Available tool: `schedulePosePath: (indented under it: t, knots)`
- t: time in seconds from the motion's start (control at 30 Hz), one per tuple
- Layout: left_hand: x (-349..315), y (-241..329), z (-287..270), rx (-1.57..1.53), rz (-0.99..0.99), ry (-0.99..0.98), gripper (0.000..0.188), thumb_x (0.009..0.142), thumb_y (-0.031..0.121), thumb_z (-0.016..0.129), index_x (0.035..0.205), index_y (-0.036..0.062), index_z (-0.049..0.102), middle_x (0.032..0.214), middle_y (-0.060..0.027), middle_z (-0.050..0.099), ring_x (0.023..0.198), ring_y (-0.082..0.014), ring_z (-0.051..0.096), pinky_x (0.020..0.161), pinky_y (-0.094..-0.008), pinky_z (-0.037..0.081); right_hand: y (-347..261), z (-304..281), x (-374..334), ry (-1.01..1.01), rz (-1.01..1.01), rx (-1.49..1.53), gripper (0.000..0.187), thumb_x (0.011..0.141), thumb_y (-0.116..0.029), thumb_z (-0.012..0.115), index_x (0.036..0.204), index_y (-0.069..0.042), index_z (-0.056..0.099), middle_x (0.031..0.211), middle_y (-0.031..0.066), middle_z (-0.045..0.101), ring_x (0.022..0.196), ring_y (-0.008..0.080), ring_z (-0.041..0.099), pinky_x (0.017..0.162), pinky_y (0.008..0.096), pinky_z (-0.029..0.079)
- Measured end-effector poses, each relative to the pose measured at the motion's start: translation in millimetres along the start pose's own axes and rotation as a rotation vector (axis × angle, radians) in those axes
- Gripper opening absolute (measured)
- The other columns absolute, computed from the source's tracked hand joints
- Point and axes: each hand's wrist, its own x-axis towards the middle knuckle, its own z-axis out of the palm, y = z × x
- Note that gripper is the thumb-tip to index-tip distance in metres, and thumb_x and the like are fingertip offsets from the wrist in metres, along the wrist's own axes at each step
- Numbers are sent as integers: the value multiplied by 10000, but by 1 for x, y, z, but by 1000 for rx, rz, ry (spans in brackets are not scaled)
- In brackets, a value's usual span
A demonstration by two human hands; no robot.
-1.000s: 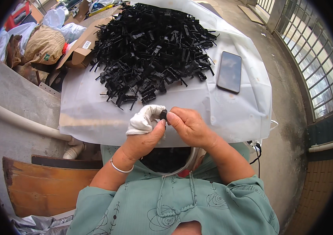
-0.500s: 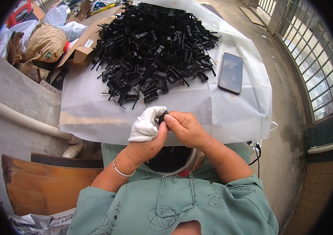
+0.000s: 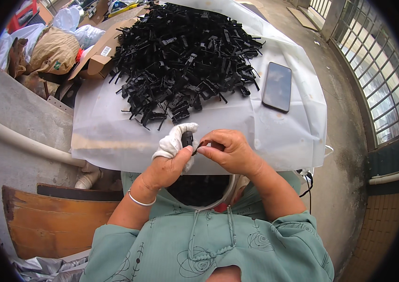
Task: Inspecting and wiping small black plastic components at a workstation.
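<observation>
My left hand, in a white glove that leaves the thumb bare, is closed around a small black plastic part held upright. Close beside it, my right hand is bare and pinches a thin dark strip between thumb and forefinger. Whether the strip joins the black part I cannot tell. Both hands are over the near edge of the covered table. Beyond them lies a large heap of black plastic parts, many with thin stems sticking out.
A white plastic sheet covers the table, and a phone lies on its right side. Below the near edge, a round container holds dark contents. Cardboard and bags crowd the left; a barred window is at right.
The hands have drawn slightly apart. My left hand has turned so the black part now shows, and a thin dark strip now shows at my right fingertips.
</observation>
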Motion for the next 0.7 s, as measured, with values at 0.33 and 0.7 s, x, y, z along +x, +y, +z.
schedulePosePath:
  t: [0.33, 0.7]
  knots:
    - [0, 2, 8, -42, -27, -19, 247, 848, 4, 462, 1094, 24, 472, 784, 1, 510, 587, -19, 419, 494, -173, 353, -2, 0, 0, -100, 43, 74, 206, 867, -182, 602, 773, -5, 555, 619, 66, 518, 543, 162, 446, 524, 290, 393]
    - [-1, -16, 16, 379, 180, 29, 241, 820, 2, 451, 1060, -2, 452, 864, -90, 523, 803, -152, 485, 742, -274, 435, -5, 8, 2, -206, 132, 11, 259, 906, -186, 469, 784, 17, 572, 693, 215, 569, 655, 402, 536, 606, 427, 432]
